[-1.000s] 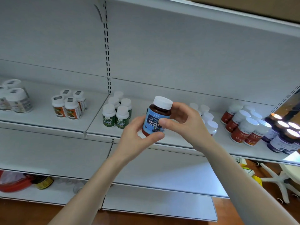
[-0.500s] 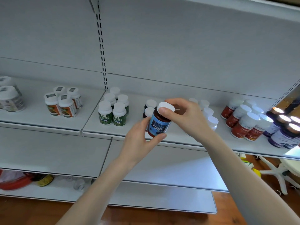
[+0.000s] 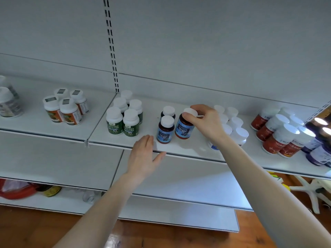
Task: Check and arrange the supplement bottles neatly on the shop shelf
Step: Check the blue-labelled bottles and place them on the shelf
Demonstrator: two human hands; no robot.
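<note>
A brown bottle with a blue label and white cap [image 3: 184,128] stands on the white shelf [image 3: 188,149], slightly tilted. My right hand [image 3: 206,122] grips its cap from above. Two matching blue-label bottles [image 3: 165,130] stand just left of it, one behind the other. My left hand [image 3: 145,156] hangs open at the shelf's front edge, fingers straight, holding nothing.
Green-label bottles [image 3: 123,120] cluster left of the blue ones, orange-label bottles [image 3: 65,110] further left. White-capped bottles [image 3: 234,126] sit behind my right wrist. Red-label bottles [image 3: 279,135] and dark purple bottles [image 3: 318,149] fill the right end. Lower shelves lie beneath.
The blue-label bottle went from both hands down onto the shelf beside its matching bottles. My left hand let go and dropped to the shelf edge; my right hand moved to the cap.
</note>
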